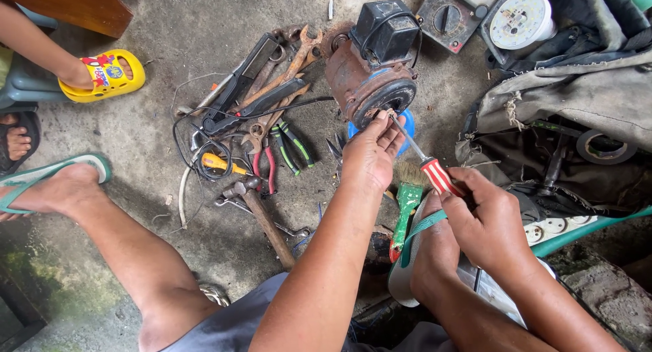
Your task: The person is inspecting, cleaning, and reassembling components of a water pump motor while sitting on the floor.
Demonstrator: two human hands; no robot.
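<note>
The work is at the rusty electric motor [363,77], which lies on the concrete floor [156,128] at the far centre with its dark round end face turned toward the person. A black box [385,31] sits on top of it.

The left hand [370,155] rests against the near rim of the end face, fingers curled together and steadying the tip of the screwdriver shaft; whether the fingertips actually pinch the shaft cannot be told. The right hand [485,219] is closed around the red-and-white handle of the screwdriver [424,160], whose shaft runs up and left to the motor's face.

Judgement: the step in hand is seating or turning the screwdriver on a fastener at the end cover. The fastener itself is hidden behind the left fingers. The next move appears to call for keeping the tip seated and in line while the right hand turns, with the left hand bracing the motor against rolling.

To the left lies a heap of spanners, pliers and cable [261,114], with a hammer [261,216] nearer. A green-handled brush [407,199] lies just near of the motor. A meter [448,15] lies far right, and a cloth tool bag [570,121] to the right.
</note>
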